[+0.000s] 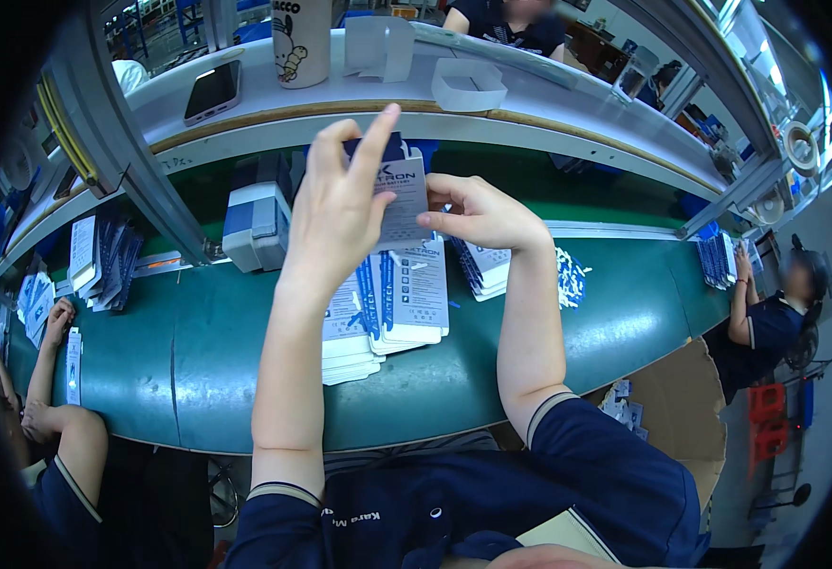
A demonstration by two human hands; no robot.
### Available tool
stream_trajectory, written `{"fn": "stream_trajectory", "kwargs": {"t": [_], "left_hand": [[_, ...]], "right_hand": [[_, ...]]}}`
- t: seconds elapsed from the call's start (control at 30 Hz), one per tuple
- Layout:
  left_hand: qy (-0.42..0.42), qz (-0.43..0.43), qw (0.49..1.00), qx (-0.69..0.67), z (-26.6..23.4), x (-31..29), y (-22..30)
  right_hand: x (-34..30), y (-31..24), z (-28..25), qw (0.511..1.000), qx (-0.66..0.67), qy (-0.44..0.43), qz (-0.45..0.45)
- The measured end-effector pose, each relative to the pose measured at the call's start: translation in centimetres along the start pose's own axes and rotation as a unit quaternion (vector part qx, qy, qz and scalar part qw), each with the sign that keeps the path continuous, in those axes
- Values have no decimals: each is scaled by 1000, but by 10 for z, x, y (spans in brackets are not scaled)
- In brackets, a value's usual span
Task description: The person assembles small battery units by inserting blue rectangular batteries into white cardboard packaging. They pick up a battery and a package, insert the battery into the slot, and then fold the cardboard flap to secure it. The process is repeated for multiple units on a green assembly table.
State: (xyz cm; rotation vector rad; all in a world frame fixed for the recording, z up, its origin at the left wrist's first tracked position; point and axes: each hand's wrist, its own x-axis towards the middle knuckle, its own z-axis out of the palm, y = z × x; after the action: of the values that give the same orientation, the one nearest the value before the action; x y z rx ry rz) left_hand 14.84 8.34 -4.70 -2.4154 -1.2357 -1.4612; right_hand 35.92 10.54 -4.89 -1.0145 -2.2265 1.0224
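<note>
Between my two hands is a small flat carton [403, 213], grey-blue with dark print and a dark blue upper end. My left hand [335, 204] is at its left side, the thumb against the front face and one finger stretched up past the top. At the right edge, my right hand [482, 213] pinches the carton with thumb and curled fingers. Below it, flat printed cartons [416, 308] lie in overlapping piles on the green table [217, 351]. Another stack of cartons [484, 270] lies beneath my right forearm. The carton's back and some fingertips are hidden.
Blue-white scraps [573, 280] lie right of my right forearm. A grey-blue box [257, 223] stands left. The raised shelf bears a phone [214, 92], a cup [302, 43] and a translucent tray [469, 87]. A cardboard box [686, 398] stands at lower right. Co-workers sit on both sides.
</note>
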Motion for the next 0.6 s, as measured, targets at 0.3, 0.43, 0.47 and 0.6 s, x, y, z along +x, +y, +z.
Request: {"fn": "stream_trajectory", "kwargs": {"t": [0.3,0.43,0.47,0.6], "left_hand": [[190,133,961,-148,-6,4,4],[233,225,938,-121,-10,9,12],[230,223,940,-116,-13,9,12],[177,185,954,-156,-38,6,13]], "right_hand": [[-8,-19,6,948,238,30,-210],[-7,-18,13,926,303,-25,-224],[-8,-20,13,928,296,-27,-225],[-18,-40,9,962,139,131,-197]]}}
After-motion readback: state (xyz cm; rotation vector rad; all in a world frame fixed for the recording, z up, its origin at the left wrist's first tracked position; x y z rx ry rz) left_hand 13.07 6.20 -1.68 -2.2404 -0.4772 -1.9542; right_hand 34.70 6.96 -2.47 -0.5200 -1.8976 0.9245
